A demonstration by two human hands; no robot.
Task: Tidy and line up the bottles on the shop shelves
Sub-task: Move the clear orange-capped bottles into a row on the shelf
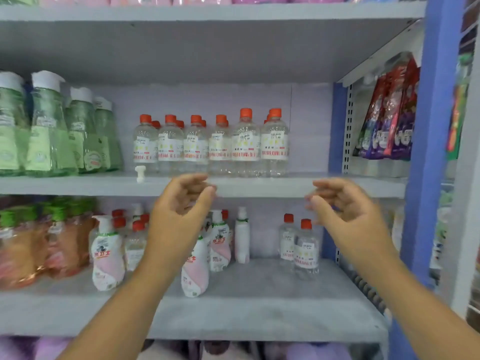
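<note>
both hands, left hand (181, 201) and right hand (340, 203), hover loosely curled and empty before the clear bottles (210, 145), apparently positioned to square the row.

Seemingly a shop: price-stickered bottles (210, 144) on shelves (259, 185)

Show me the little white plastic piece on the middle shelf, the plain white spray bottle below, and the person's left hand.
white plastic piece (140, 173), head view, its middle.
white spray bottle (242, 240), head view, its body.
left hand (179, 203), head view, the palm.
</note>
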